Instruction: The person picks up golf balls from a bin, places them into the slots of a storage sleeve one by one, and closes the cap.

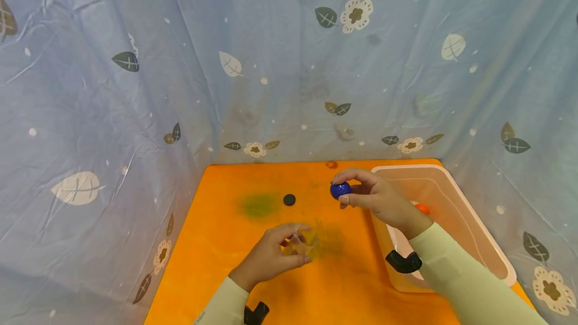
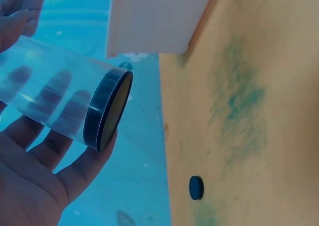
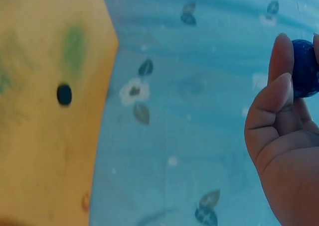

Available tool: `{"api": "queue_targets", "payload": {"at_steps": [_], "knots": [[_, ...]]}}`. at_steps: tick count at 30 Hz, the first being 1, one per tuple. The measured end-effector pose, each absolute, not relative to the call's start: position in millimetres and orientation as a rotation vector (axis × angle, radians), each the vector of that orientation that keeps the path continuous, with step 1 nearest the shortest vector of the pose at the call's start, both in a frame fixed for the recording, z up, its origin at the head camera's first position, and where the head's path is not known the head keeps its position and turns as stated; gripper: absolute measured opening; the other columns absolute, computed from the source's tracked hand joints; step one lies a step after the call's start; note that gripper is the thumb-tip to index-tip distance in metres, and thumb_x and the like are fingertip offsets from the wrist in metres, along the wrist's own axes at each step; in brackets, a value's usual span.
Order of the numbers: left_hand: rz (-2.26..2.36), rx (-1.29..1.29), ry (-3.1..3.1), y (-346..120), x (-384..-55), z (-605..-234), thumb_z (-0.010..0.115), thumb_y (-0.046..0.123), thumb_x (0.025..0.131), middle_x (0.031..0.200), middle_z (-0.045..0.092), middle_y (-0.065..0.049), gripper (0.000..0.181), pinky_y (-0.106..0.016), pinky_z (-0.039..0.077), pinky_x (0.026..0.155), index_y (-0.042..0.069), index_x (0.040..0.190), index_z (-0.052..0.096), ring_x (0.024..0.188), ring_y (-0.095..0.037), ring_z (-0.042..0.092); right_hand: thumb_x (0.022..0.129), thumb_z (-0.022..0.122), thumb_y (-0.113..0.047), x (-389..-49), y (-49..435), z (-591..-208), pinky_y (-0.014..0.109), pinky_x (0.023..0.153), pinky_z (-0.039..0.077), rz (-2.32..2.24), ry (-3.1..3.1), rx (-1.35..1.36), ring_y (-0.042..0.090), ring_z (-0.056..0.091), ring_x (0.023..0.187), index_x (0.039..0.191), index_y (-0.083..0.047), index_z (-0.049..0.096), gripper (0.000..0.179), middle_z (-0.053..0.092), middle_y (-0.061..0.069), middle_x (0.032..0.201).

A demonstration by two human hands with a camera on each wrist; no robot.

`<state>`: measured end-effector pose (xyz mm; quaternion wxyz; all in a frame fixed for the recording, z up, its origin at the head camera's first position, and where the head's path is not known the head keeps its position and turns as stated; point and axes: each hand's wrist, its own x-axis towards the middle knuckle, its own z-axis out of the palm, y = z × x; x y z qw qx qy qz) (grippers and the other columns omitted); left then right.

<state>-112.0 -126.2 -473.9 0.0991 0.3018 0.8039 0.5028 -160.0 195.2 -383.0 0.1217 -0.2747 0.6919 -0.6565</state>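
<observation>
Head view: grasping a shiny dark-blue ball (image 1: 339, 190) in the grip of the right hand (image 1: 384, 199), above the orange tabletop (image 1: 217, 245), just beside the pale pink plastic tub (image 1: 485, 237); holding a clear plastic cylinder with black end band (image 2: 65, 89) in the curled left hand (image 1: 270, 255). Probably preparing to join ball and cylinder; next, likely needing careful alignment. On the blue printed curtain (image 1: 271, 24), can read "always beau", with the rest unclear.

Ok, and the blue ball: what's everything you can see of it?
The blue ball is round, deep blue and glossy, with a bright highlight in the head view; its surface looks slightly textured, perhaps hard plastic. It appears whole, though the right hand, which pinches it, hides part of it. In the head view it shows against the orange table, just left of the pink tub. Only the hand is seen touching it.
</observation>
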Motion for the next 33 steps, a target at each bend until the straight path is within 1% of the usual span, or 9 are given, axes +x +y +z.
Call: {"api": "queue_targets", "payload": {"at_steps": [7, 11, 15, 19, 22, 25, 28, 30, 33], "knots": [[1.466, 0.888, 2.401, -125.1, -115.2, -470.7, 0.085, 0.045, 0.098, 0.122, 0.072, 0.012, 0.054, -0.041, 0.055, 0.087, 0.034, 0.148, 0.066, 0.103, -0.012, 0.068, 0.107, 0.071, -0.002, -147.9, 168.6, -391.1, 0.043, 0.091, 0.061, -1.911, 1.921, -0.861, 0.044, 0.066, 0.114, 0.134, -0.005, 0.067, 0.028, 0.055, 0.023, 0.143], [1.463, 0.896, 2.410, -124.6, -115.6, -469.8, 0.086, 0.043, 0.098, 0.124, 0.072, 0.012, 0.057, -0.040, 0.055, 0.087, 0.028, 0.149, 0.067, 0.103, -0.013, 0.069, 0.106, 0.069, 0.003, -144.4, 157.7, -400.2, 0.041, 0.089, 0.062, -1.931, 1.869, -0.948, 0.044, 0.066, 0.110, 0.133, -0.001, 0.066, 0.027, 0.057, 0.024, 0.141], [1.470, 0.901, 2.407, -124.0, -115.8, -468.8, 0.087, 0.042, 0.097, 0.119, 0.071, 0.013, 0.048, -0.040, 0.055, 0.085, 0.033, 0.141, 0.068, 0.103, -0.020, 0.068, 0.106, 0.068, 0.005, -140.8, 149.0, -408.7, 0.040, 0.089, 0.062, -1.932, 1.786, -0.995, 0.044, 0.067, 0.106, 0.133, 0.001, 0.065, 0.028, 0.058, 0.025, 0.139], [1.471, 0.908, 2.394, -124.0, -116.6, -468.4, 0.087, 0.041, 0.097, 0.114, 0.070, 0.009, 0.037, -0.041, 0.055, 0.085, 0.038, 0.129, 0.068, 0.103, -0.028, 0.067, 0.106, 0.068, 0.006, -138.1, 143.0, -415.6, 0.038, 0.087, 0.062, -1.907, 1.752, -1.014, 0.038, 0.068, 0.099, 0.133, 0.001, 0.066, 0.028, 0.059, 0.026, 0.138], [1.471, 0.898, 2.382, -124.5, -117.3, -468.9, 0.087, 0.039, 0.097, 0.112, 0.069, 0.008, 0.033, -0.046, 0.056, 0.086, 0.038, 0.124, 0.068, 0.102, -0.025, 0.067, 0.105, 0.069, 0.006, -136.9, 141.1, -420.4, 0.034, 0.080, 0.061, -1.896, 1.752, -1.027, 0.031, 0.067, 0.089, 0.132, 0.001, 0.067, 0.027, 0.060, 0.026, 0.136], [1.473, 0.878, 2.375, -125.2, -118.0, -469.8, 0.087, 0.038, 0.097, 0.111, 0.069, 0.010, 0.032, -0.050, 0.058, 0.088, 0.039, 0.122, 0.068, 0.103, -0.017, 0.067, 0.105, 0.070, 0.005, -136.5, 139.9, -425.2, 0.031, 0.075, 0.060, -1.895, 1.741, -1.032, 0.026, 0.064, 0.085, 0.130, 0.001, 0.068, 0.026, 0.060, 0.025, 0.136], [1.477, 0.868, 2.371, -125.2, -118.7, -471.3, 0.087, 0.037, 0.097, 0.110, 0.068, 0.012, 0.033, -0.051, 0.059, 0.090, 0.039, 0.123, 0.068, 0.105, -0.014, 0.067, 0.105, 0.069, 0.005, -136.4, 138.9, -429.0, 0.029, 0.078, 0.058, -1.896, 1.729, -1.071, 0.024, 0.063, 0.090, 0.131, 0.002, 0.067, 0.026, 0.059, 0.026, 0.135], [1.479, 0.865, 2.370, -124.9, -118.9, -472.0, 0.087, 0.038, 0.097, 0.111, 0.068, 0.012, 0.035, -0.049, 0.059, 0.089, 0.039, 0.128, 0.069, 0.106, -0.016, 0.067, 0.106, 0.068, 0.006, -136.3, 138.9, -431.4, 0.029, 0.080, 0.056, -1.899, 1.726, -1.094, 0.024, 0.062, 0.094, 0.131, 0.002, 0.066, 0.026, 0.058, 0.028, 0.135], [1.473, 0.863, 2.379, -124.2, -119.2, -471.9, 0.087, 0.039, 0.097, 0.109, 0.068, 0.011, 0.034, -0.042, 0.057, 0.083, 0.038, 0.125, 0.069, 0.102, -0.021, 0.066, 0.105, 0.070, 0.005, -136.0, 139.2, -432.6, 0.028, 0.082, 0.055, -1.901, 1.736, -1.083, 0.024, 0.062, 0.097, 0.132, 0.002, 0.066, 0.027, 0.058, 0.026, 0.135]]}}
